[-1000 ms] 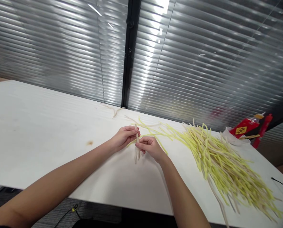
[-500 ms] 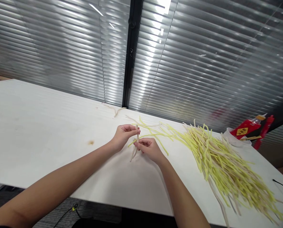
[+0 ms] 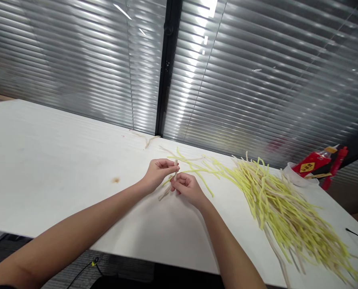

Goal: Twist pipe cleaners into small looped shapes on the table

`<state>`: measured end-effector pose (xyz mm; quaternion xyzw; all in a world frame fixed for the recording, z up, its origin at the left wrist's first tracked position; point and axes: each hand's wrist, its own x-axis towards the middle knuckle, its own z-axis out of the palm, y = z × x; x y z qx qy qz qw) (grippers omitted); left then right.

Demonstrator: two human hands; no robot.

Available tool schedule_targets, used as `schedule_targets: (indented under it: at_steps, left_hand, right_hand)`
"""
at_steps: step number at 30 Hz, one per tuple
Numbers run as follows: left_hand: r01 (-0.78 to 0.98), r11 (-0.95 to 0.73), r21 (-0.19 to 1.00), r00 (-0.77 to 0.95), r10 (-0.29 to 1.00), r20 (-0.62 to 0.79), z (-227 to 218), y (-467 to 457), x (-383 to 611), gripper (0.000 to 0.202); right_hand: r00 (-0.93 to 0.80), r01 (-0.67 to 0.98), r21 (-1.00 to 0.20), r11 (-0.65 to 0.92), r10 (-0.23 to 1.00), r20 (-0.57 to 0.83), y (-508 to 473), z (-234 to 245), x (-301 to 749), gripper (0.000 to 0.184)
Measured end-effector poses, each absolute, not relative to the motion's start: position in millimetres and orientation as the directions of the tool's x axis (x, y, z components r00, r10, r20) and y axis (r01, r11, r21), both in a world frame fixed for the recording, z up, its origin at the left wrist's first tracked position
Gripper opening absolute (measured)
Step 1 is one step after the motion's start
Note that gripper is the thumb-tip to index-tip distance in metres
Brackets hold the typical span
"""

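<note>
Between my hands is a beige fuzzy stem, like a pipe cleaner, its upper part upright and its lower ends slanting down to the left. My left hand pinches it near the top. Just below and to the right, my right hand grips the same stem with thumb and fingers closed. Part of the stem is hidden by the fingers. Loose yellow pipe cleaners lie on the table behind and beside my right hand.
A large heap of yellow and beige pipe cleaners covers the right side of the white table. Behind it stands a white bowl with a red packet. Some beige pieces lie near the blinds.
The lower ends of the beige stem have swung up and to the left. Both hands have shifted very slightly right, still holding it.
</note>
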<state>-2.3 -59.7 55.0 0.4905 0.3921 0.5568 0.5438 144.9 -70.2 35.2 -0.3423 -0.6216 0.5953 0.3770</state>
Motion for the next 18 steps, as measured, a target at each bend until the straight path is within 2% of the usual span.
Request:
schedule_targets:
  at_steps: [5,8,11,14,18]
  left_hand:
    - [-0.209,-0.115,0.971,0.031,0.992,0.124,57,-55,-5,0.032]
    - [-0.218,-0.155,0.964,-0.087,0.986,0.139,55,-48,-9,0.036]
    - [-0.324,-0.110,0.940,-0.135,0.988,0.069,50,-43,-11,0.037]
    - [-0.350,-0.018,0.937,-0.038,0.999,0.005,45,-45,-8,0.038]
    - [-0.290,0.105,0.951,0.173,0.983,-0.055,42,-56,1,0.041]
  right_hand:
    - [-0.390,-0.115,-0.993,0.025,0.918,0.068,-64,37,150,0.024]
    - [-0.213,-0.201,-0.979,0.033,0.974,0.077,-58,37,155,0.025]
    - [-0.029,-0.323,-0.945,0.048,0.998,0.061,-53,40,160,0.026]
    - [0.026,-0.456,-0.889,0.040,0.999,0.032,-52,44,164,0.025]
    - [-0.032,-0.545,-0.838,-0.029,0.999,-0.014,-55,46,162,0.025]
